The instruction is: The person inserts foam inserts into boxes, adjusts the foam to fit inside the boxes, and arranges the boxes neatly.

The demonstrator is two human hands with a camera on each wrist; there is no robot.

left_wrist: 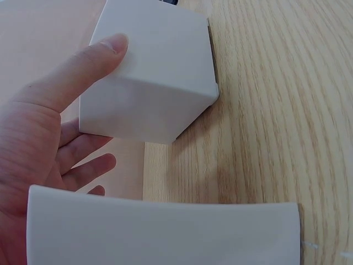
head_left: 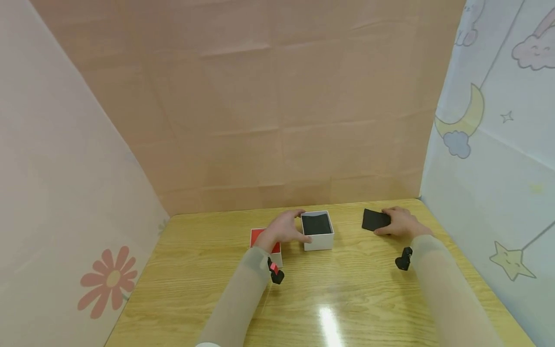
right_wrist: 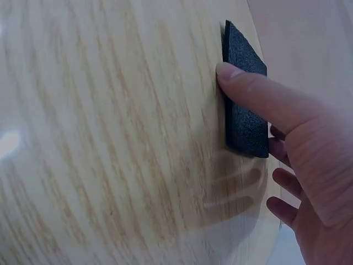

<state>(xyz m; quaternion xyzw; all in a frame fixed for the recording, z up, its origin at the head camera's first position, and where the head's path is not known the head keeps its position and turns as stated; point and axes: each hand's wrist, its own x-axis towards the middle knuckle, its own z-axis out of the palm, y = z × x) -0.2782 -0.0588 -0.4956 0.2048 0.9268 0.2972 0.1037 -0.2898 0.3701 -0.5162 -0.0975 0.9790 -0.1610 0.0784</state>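
My left hand (head_left: 286, 227) holds a small white square box (head_left: 318, 242) by its left side, thumb on the near wall and fingers round the back. A black pad (head_left: 315, 224) lies inside that box, near the rim. In the left wrist view the thumb presses flat on the white box (left_wrist: 160, 44). To the right, my right hand (head_left: 401, 222) pinches a thin black foam pad (head_left: 375, 220) by its right end. The right wrist view has the thumb along one edge of the foam pad (right_wrist: 245, 127), with the other fingers behind, partly hidden.
A second white box with a red inside (head_left: 276, 259) stands under my left wrist, partly covered by it; its white wall (left_wrist: 165, 232) fills the bottom of the left wrist view. The wooden table (head_left: 347, 294) meets a tan back sheet (head_left: 243, 144) and patterned side walls.
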